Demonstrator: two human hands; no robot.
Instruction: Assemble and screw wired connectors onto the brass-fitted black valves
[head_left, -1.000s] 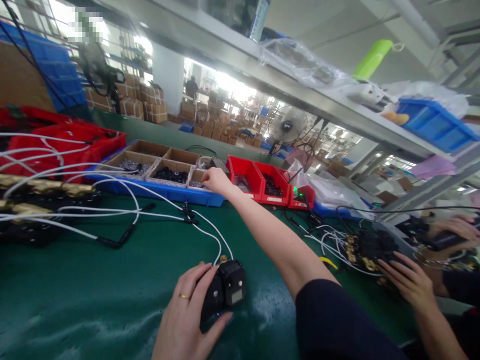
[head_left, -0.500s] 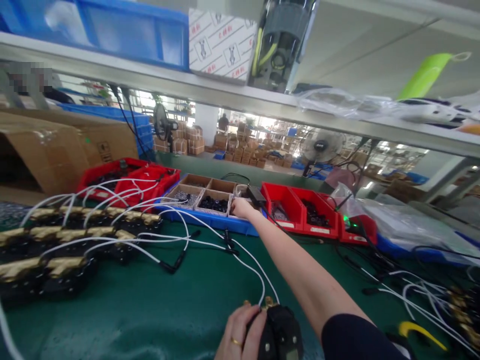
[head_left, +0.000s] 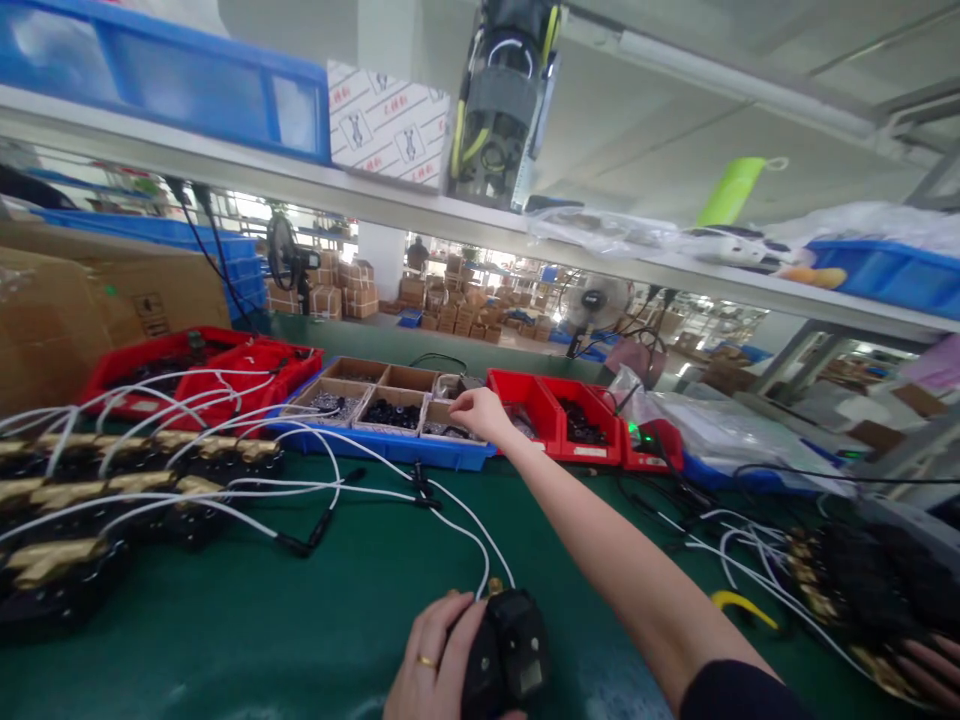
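My left hand (head_left: 435, 655), with a ring on one finger, is wrapped round a black housing (head_left: 504, 650) at the bottom middle. A brass fitting (head_left: 495, 587) and two white cables come out of its top. My right hand (head_left: 480, 412) is raised over the front right compartment of a blue tray (head_left: 450, 455). Its fingertips are pinched together; whatever is between them is too small to make out. Beside that hand, the tray's cardboard compartments hold small black parts (head_left: 391, 413) and small silvery parts (head_left: 330, 405).
Rows of black units with brass fittings (head_left: 56, 562) and white cables lie at left. Red bins (head_left: 585, 452) flank the tray. At right are more brass-fitted units (head_left: 814, 575), a yellow hooked thing (head_left: 742, 605) and another person's hand (head_left: 934, 668). A shelf (head_left: 420, 200) crosses above.
My right hand has lifted up out of the tray's front right compartment. My left hand still holds the black housing. The view has swung to the right.
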